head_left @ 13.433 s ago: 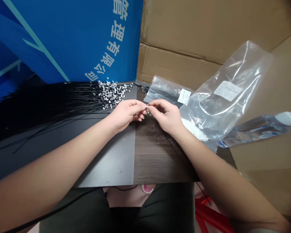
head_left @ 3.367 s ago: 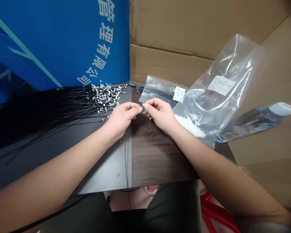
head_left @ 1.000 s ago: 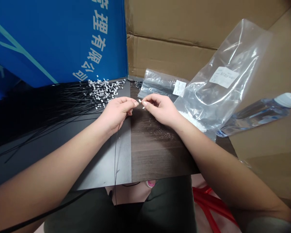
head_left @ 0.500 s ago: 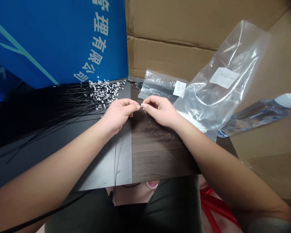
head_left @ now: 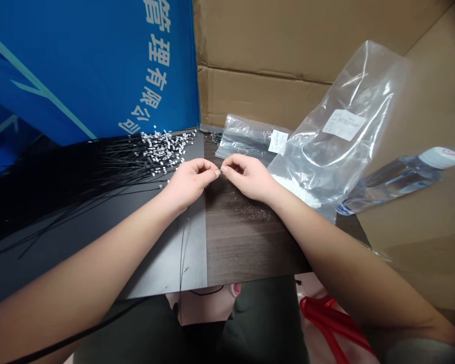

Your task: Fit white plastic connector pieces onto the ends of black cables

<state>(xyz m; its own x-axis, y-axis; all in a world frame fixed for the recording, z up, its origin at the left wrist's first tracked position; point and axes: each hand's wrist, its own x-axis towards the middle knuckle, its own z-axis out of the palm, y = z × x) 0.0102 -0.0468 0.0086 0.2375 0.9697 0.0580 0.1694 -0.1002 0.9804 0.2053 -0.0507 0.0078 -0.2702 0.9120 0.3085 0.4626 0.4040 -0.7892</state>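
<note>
Wire hangs pretty much vertical, from the left hand pinching it mid-frame down to bottom centre, top end poking right. Right hand's fingertips are just beside; can't tell what they're gripping. Clear bag, right, has white bits inside, label unreadable. Blue panel, upper left, reads 管理有限公司.

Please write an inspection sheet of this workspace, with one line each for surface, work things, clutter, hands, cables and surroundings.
Surface: table, part grey, part dark wood, with pale crumbs.
Work things: thin wire hanging below the left hand; pile of black wires with white ends.
Clutter: large clear bag, smaller bag, bottle.
Hands: left hand pinching the thin wire; right hand pinched shut, anything held too small to tell.
Cables: thick black cable, lower left.
Surroundings: blue board, cardboard, red frame lower right.
</note>
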